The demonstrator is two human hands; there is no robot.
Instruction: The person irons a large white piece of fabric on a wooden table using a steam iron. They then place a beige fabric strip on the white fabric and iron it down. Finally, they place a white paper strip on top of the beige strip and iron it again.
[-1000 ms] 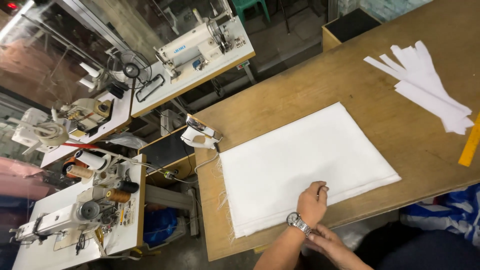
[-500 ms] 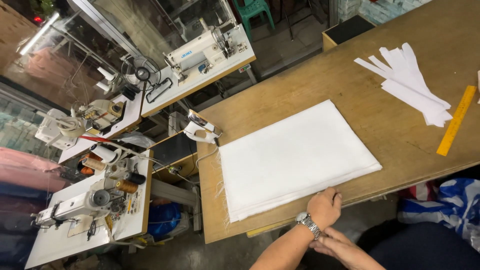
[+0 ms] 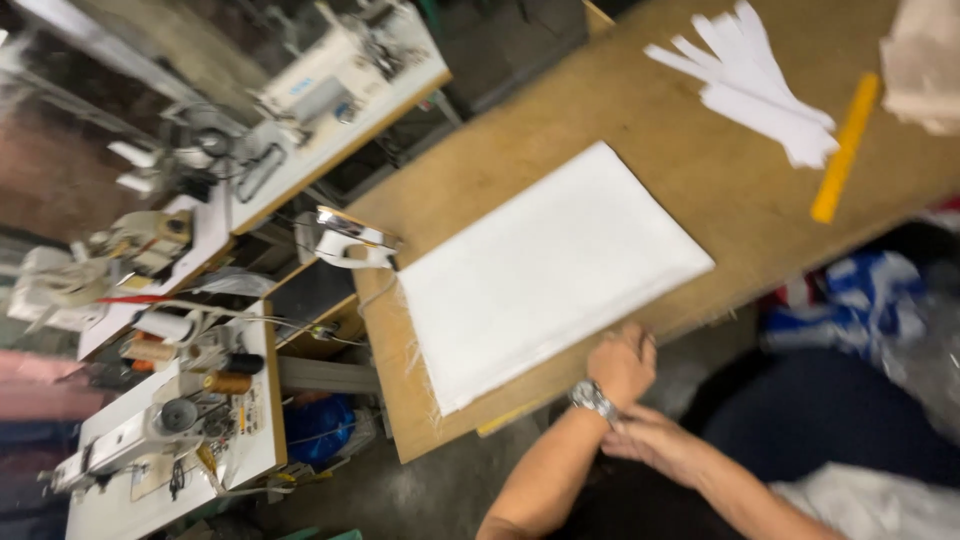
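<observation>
White folded rectangular cloth (image 3: 545, 270) is gripped at its near edge by the left hand (image 3: 622, 362), fingers curled on it; the right hand (image 3: 650, 445) is kept below the brown wooden table (image 3: 650, 130), its fingers' state not discernible; squaring the cloth seems in hand, a steady pull being called for.

My feed is motion-smeared throughout, worst toward nine o'clock. Light falls evenly on the tabletop (image 3: 560, 120), where the white cloth (image 3: 545, 270) glares; the floor at six o'clock stays dim.

Your forearms are bare, no sleeves showing. A silver metal wristwatch (image 3: 592, 399) sits on your left wrist; dark clothing covers your lap.
</observation>
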